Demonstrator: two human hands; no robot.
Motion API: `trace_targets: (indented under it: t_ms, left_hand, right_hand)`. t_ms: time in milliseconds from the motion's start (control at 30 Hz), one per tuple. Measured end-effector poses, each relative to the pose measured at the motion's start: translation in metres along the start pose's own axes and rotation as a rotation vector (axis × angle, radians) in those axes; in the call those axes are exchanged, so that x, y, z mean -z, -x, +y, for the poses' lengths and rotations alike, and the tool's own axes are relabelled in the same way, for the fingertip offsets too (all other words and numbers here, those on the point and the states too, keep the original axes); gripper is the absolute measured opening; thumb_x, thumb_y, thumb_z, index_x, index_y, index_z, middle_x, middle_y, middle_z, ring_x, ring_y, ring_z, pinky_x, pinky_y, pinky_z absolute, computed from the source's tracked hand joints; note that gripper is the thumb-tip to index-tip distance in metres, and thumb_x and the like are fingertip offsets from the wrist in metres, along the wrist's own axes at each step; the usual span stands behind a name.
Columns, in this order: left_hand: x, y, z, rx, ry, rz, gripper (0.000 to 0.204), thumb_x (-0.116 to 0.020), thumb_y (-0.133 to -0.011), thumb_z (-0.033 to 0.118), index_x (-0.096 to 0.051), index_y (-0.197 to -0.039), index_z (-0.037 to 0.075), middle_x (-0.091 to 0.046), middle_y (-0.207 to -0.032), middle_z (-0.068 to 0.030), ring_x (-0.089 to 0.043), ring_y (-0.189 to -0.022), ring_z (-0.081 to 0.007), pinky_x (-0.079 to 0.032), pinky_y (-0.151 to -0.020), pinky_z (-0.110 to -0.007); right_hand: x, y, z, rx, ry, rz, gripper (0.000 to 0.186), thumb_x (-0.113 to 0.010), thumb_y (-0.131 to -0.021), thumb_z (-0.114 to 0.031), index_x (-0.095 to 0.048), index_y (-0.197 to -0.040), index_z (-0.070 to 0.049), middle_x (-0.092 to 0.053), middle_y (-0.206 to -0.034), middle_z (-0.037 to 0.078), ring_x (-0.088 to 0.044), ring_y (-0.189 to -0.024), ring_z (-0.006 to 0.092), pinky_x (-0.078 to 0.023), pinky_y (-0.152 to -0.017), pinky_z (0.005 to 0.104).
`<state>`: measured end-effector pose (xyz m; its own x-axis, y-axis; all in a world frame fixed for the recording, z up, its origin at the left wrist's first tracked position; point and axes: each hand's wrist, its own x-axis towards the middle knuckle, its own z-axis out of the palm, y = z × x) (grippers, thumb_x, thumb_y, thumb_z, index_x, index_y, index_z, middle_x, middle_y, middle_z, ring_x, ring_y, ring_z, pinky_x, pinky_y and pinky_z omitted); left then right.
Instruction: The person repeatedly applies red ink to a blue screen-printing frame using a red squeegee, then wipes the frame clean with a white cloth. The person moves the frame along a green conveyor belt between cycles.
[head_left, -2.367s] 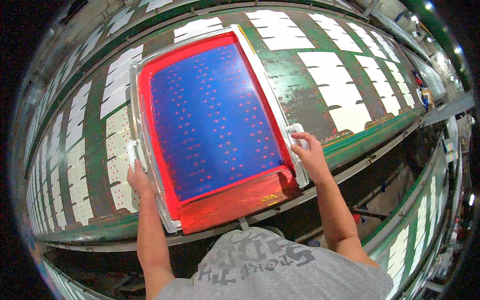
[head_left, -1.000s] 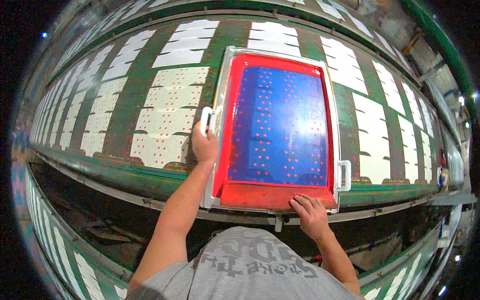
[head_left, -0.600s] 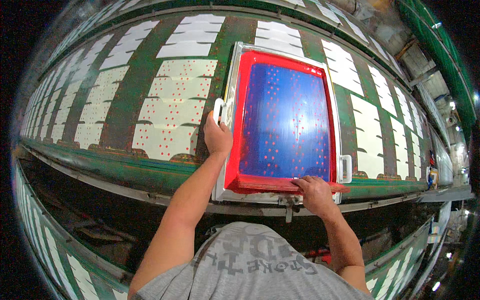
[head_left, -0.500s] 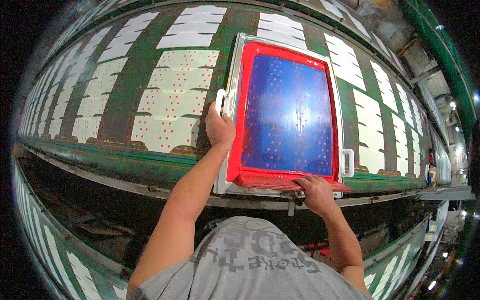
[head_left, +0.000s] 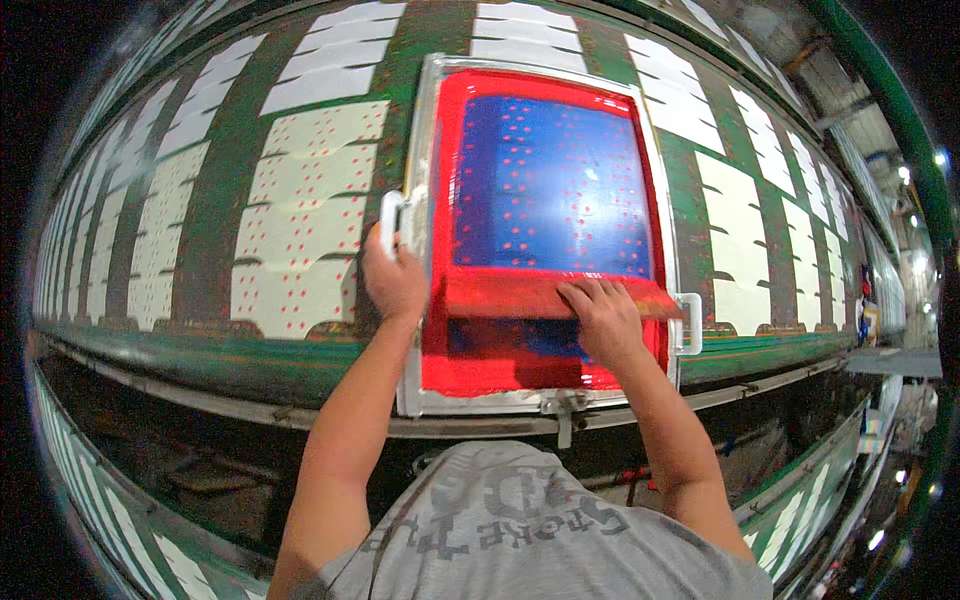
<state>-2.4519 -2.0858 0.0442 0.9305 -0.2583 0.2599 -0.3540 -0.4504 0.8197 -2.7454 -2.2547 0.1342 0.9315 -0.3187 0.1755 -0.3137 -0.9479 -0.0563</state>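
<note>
A screen-printing frame (head_left: 420, 340) with a silver border, red ink along its inner edges and a blue mesh (head_left: 540, 180) dotted with red lies on the long green table (head_left: 210, 250). My left hand (head_left: 395, 265) is closed on the white handle (head_left: 391, 213) on the frame's left side. My right hand (head_left: 605, 320) grips a wide red-stained squeegee (head_left: 500, 297) lying crosswise over the lower part of the mesh. A second white handle (head_left: 690, 323) on the right side is free. Left of the frame, a white cut piece (head_left: 300, 220) carries red dots.
Rows of white pieces run along the table, dotted at left (head_left: 165, 240), plain at right (head_left: 730, 240) and behind (head_left: 525, 35). A metal rail (head_left: 250, 400) follows the near edge. More tables with white pieces (head_left: 795, 520) stand at both lower sides. Lights glow at far right.
The frame was shifted rightward along the table from beside the dotted piece. My right hand left its handle for the squeegee, which has since moved up from the lower edge onto the mesh.
</note>
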Motion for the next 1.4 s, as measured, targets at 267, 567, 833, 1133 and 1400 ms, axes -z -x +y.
trace_targets:
  t_ms: [267,567,833,1133,1400]
  left_hand:
    - [0.0,0.003,0.012,0.1,0.016,-0.038,0.056,-0.061,-0.097,-0.002,-0.054,-0.152,0.0,-0.073,-0.126,-0.019,-0.072,-0.111,-0.0296,-0.057,-0.1,-0.043]
    - [-0.002,0.003,0.013,0.182,-0.009,-0.058,0.059,-0.059,-0.097,-0.003,-0.049,-0.156,-0.002,-0.072,-0.128,-0.0179,-0.07,-0.109,-0.0249,-0.058,-0.098,-0.04]
    - [0.0,0.004,0.012,0.144,-0.037,-0.074,0.057,-0.061,-0.098,-0.003,-0.05,-0.154,-0.002,-0.072,-0.122,-0.0158,-0.068,-0.108,-0.0229,-0.056,-0.099,-0.04]
    - [-0.005,0.003,0.015,0.154,-0.081,-0.029,0.056,-0.062,-0.098,-0.003,-0.05,-0.153,-0.004,-0.074,-0.123,-0.0165,-0.068,-0.102,-0.0206,-0.058,-0.094,-0.037]
    - [-0.002,0.003,0.019,0.195,-0.009,-0.069,0.056,-0.061,-0.102,-0.004,-0.047,-0.156,-0.004,-0.073,-0.128,-0.0152,-0.066,-0.106,-0.0175,-0.057,-0.095,-0.035]
  right_hand:
    - [-0.048,-0.171,0.125,0.032,0.045,0.102,0.028,-0.064,-0.092,-0.01,-0.076,-0.117,-0.015,-0.075,-0.104,0.015,-0.076,-0.095,0.0378,-0.06,-0.085,0.052]
    - [-0.052,-0.334,0.218,-0.052,0.09,-0.085,0.031,-0.063,-0.092,-0.014,-0.079,-0.119,-0.015,-0.079,-0.117,0.019,-0.077,-0.111,0.0396,-0.062,-0.095,0.0548]
    - [-0.064,-0.389,0.261,-0.043,0.123,-0.047,0.037,-0.064,-0.091,-0.013,-0.08,-0.124,-0.02,-0.08,-0.117,0.02,-0.077,-0.111,0.0426,-0.062,-0.097,0.057]
    - [-0.05,-0.388,0.274,0.064,0.065,-0.159,0.043,-0.064,-0.086,-0.016,-0.079,-0.126,-0.016,-0.08,-0.118,0.021,-0.076,-0.112,0.0432,-0.06,-0.101,0.0558]
    - [-0.03,-0.325,0.234,0.073,-0.008,-0.26,0.041,-0.066,-0.085,-0.016,-0.078,-0.123,-0.013,-0.08,-0.114,0.019,-0.076,-0.11,0.0425,-0.06,-0.097,0.0558]
